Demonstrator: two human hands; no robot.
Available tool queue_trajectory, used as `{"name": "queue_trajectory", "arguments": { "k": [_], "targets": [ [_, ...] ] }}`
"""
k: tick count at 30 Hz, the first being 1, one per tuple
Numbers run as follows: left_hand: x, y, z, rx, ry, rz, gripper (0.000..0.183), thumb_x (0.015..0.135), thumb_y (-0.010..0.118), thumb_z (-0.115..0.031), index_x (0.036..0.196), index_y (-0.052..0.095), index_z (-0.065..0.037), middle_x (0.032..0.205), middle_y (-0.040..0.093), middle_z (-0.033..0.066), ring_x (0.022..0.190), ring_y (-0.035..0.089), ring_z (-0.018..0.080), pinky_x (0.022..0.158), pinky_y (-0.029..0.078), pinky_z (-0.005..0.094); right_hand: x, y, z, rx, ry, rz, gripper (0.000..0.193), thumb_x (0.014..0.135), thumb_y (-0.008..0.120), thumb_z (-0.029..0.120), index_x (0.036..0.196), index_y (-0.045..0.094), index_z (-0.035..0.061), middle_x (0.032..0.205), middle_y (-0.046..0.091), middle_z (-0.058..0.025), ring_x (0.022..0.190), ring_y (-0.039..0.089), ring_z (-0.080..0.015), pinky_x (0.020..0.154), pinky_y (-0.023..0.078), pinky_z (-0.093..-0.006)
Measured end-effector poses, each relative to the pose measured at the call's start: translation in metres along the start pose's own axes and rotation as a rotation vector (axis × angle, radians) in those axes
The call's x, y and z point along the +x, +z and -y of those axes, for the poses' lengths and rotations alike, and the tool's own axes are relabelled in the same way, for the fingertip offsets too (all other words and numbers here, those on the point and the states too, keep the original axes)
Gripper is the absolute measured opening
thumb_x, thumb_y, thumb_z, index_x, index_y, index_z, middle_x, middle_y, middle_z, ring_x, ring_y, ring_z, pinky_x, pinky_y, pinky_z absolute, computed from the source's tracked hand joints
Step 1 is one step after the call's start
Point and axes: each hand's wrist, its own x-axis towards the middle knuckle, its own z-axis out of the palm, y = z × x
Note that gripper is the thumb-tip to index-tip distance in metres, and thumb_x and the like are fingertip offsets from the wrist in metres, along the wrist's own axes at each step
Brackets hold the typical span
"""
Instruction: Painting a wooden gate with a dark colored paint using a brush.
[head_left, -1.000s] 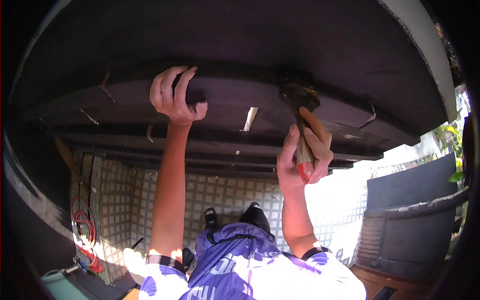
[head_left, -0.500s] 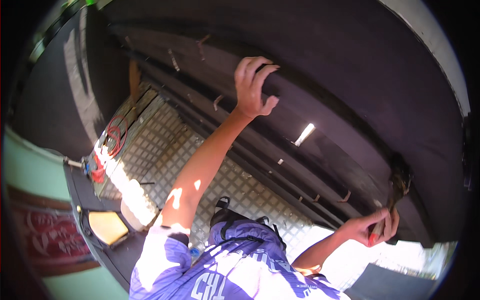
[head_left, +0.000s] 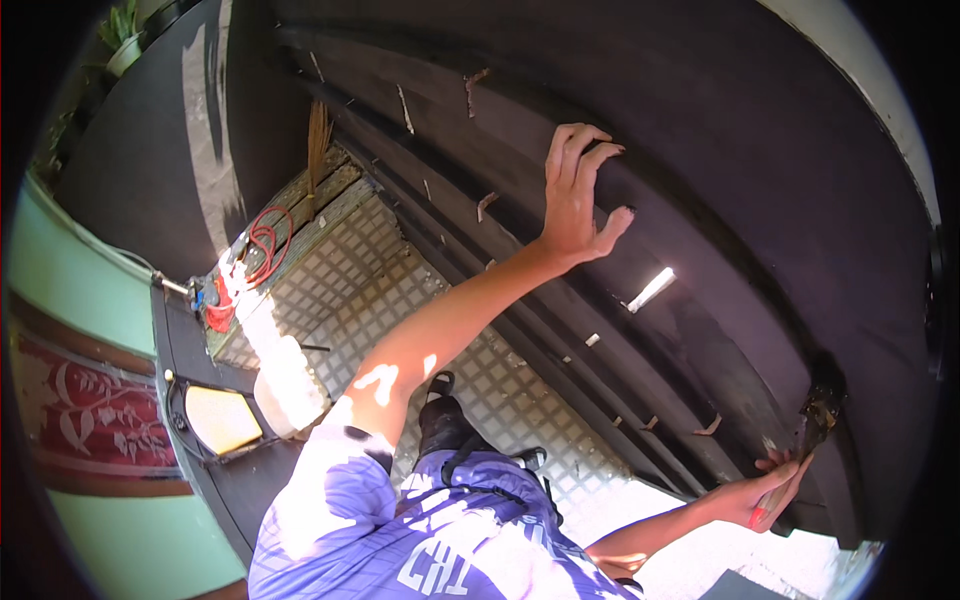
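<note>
My right hand [head_left: 768, 496] grips a paintbrush [head_left: 814, 425] at the lower right, its red handle end showing below my fingers. The bristles are coated dark and touch the large dark panel [head_left: 790, 190]. From the brush, a darker, wet-looking band curves up and left across the panel. My left hand [head_left: 580, 195] is raised at the panel's lower part, fingers apart and bent, with nothing in them. Dark smears mark its fingertips; whether they touch the panel I cannot tell.
Dark parallel slats [head_left: 520, 300] with pale bare patches run below the panel. Tiled floor [head_left: 370, 310] lies beneath. To the left are a coiled red cord [head_left: 270, 245], a straw broom [head_left: 317, 145], a yellow-topped container [head_left: 222, 418] and a green-and-red wall [head_left: 95, 310].
The view has shifted, so the surroundings sit farther right. The brush stays in my right hand at the panel. My left hand remains raised and spread.
</note>
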Motion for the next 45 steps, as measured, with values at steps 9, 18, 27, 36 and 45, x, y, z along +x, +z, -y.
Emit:
{"name": "queue_trajectory", "arguments": {
  "k": [9,18,27,36,45],
  "targets": [
    [-0.065,-0.107,-0.024,-0.544,-0.285,0.033,0.040,0.080,0.065,-0.014,0.115,0.053,0.001,0.118,0.054,0.0242,0.110,0.054,0.0365,0.093,0.046,0.0461,-0.039,0.072,0.101,-0.262,0.077,-0.231,0.029,0.097,0.064,0.022,0.080,0.060,-0.0006,0.066,0.064,-0.0108,0.057,0.063,-0.0151,0.055,0.052,-0.0262],
    [-0.212,-0.203,0.103,-0.481,-0.556,0.429,0.036,0.083,0.061,-0.012,0.117,0.053,-0.001,0.115,0.058,0.0171,0.100,0.058,0.0312,0.085,0.046,0.0403,-0.216,0.279,0.352,0.438,-0.189,0.290,0.027,0.062,0.070,0.019,0.084,0.056,0.0121,0.079,0.054,-0.0028,0.075,0.062,-0.0181,0.045,0.049,-0.0299],
    [-0.228,-0.294,0.159,-0.460,-0.861,0.627,0.030,0.087,0.049,0.001,0.117,0.055,-0.002,0.116,0.056,0.0124,0.099,0.059,0.0234,0.078,0.047,0.0322,-0.133,0.176,0.232,-0.050,-0.100,-0.069,0.009,0.078,0.075,0.002,0.078,0.068,-0.0013,0.073,0.070,-0.0081,0.060,0.065,-0.0120,0.055,0.053,-0.0254],
    [-0.227,-0.271,0.166,-0.546,-0.858,0.648,0.033,0.083,0.048,0.004,0.114,0.056,-0.002,0.113,0.058,0.0133,0.097,0.059,0.0248,0.075,0.048,0.0316,-0.183,0.246,0.322,0.083,-0.336,0.199,0.011,0.075,0.076,0.003,0.076,0.065,0.0054,0.069,0.064,-0.0083,0.055,0.063,-0.0219,0.050,0.049,-0.0271],
    [-0.229,-0.271,0.161,-0.597,-0.899,0.635,0.030,0.084,0.049,-0.003,0.114,0.056,0.000,0.109,0.057,0.0117,0.100,0.058,0.0218,0.083,0.046,0.0309,-0.129,0.196,0.291,-0.292,-0.079,-0.110,0.012,0.089,0.068,0.006,0.080,0.066,-0.0019,0.067,0.066,-0.0102,0.056,0.063,-0.0137,0.050,0.048,-0.0265]
  ]
}}
